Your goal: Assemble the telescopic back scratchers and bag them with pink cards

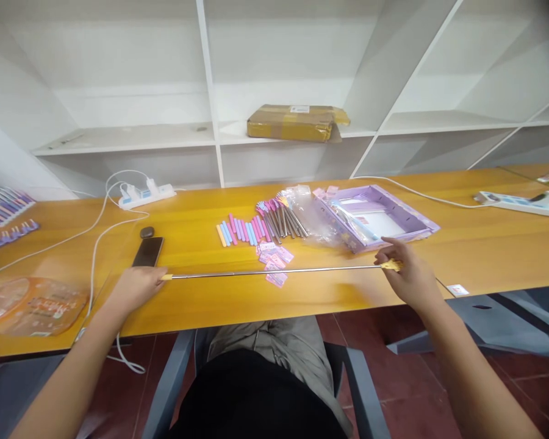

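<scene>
While left fingers (158, 272) and right fingers (396, 249) pinch its ends, the rod (274, 271) runs crosswise, broader end rightward.

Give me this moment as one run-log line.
left hand: holds metal rod, one end; right hand: holds other end; pink cards: partly behind metal rod in view; purple tray: beyond right hand

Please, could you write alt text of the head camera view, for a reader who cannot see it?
A person's left hand and right hand hold a long, thin metal rod by its ends above a desk. Around it lie coloured tubes, shorter rods, pink cards and an open purple box; a phone lies beside the left hand.
</scene>
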The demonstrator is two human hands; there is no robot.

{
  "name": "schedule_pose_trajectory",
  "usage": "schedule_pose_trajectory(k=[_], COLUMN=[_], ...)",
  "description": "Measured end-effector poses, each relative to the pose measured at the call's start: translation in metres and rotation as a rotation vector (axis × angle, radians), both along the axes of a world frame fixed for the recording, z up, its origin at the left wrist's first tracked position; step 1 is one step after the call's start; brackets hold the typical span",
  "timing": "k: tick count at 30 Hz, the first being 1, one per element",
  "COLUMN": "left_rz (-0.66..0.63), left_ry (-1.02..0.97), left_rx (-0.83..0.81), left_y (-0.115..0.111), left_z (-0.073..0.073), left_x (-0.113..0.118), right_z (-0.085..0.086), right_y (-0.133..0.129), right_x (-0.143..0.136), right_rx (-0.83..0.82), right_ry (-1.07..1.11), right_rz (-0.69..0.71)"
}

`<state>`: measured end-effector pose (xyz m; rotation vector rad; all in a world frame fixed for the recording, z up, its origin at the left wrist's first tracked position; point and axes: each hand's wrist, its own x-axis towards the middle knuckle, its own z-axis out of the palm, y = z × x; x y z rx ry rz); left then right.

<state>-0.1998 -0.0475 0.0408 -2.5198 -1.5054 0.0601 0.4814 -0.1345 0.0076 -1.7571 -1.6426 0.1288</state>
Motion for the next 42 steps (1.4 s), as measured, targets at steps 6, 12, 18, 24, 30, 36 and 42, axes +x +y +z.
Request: schedule_pose_trajectory(k=[6,12,18,24,30,36,42], left_rz=[-0.039,0.039,0.116,0.086,0.028,0.059,0.05], left_ry=[-0.039,0.015,0.051,0.059,-0.087,-0.06,0.0], left_rx=[0.012,-0.031,-0.157,-0.271,-0.373,-0.332,-0.328], left_y=[-0.008,-0.007,-0.008,-0.011,-0.032,-0.037,-0.037], left_z=[-0.001,0.002,0.003,-0.004,-0.002,0.003,-0.003], left_x=[0.005,0.027,0.049,0.11,0.236,0.23,0.218], right_z=[0.002,-0.003,-0.007,-0.006,0.008,0.018,0.015], right_y=[-0.009,0.005,0.013,0.02,0.02,0.021,0.025], right_x=[0.004,0.002,0.01,-0.035,-0.211,-0.233,-0.235], right_rx=[-0.011,-0.005,0.024,0.169,0.414,0.032,-0.171], right_ry=[0.083,0.15,0.292,0.256,0.022,-0.281,-0.392], right_rz=[0.008,-0.124,-0.225,-0.163,0.136,0.249,0.25])
